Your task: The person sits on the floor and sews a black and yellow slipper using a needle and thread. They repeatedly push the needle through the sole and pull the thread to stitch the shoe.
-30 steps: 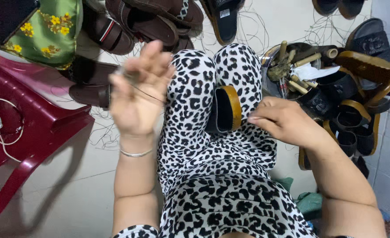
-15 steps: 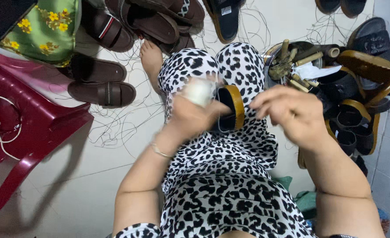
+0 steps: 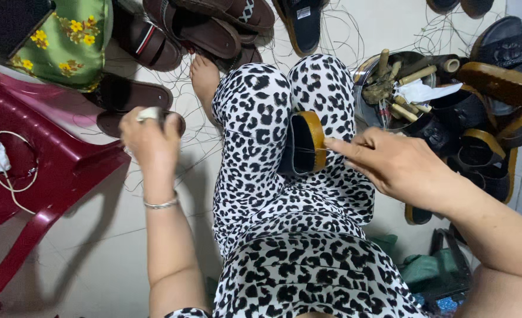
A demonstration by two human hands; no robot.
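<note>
A maroon plastic chair (image 3: 49, 176) stands at the left. The left hand (image 3: 149, 138) clenches a small white object (image 3: 149, 113). A black, tan-edged sandal (image 3: 303, 144) stands wedged between the knees, probably light and stiff, best gripped along its edge. The right hand (image 3: 393, 165) pinches at it.

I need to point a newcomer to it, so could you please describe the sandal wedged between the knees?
Start at the spotted black-and-white trousers in the middle of the view. Between the knees a single sandal stands on its edge, and the right hand points its fingers at it. Unlike the brown sandals on the floor beyond, it is black with a tan-yellow rim.
</note>
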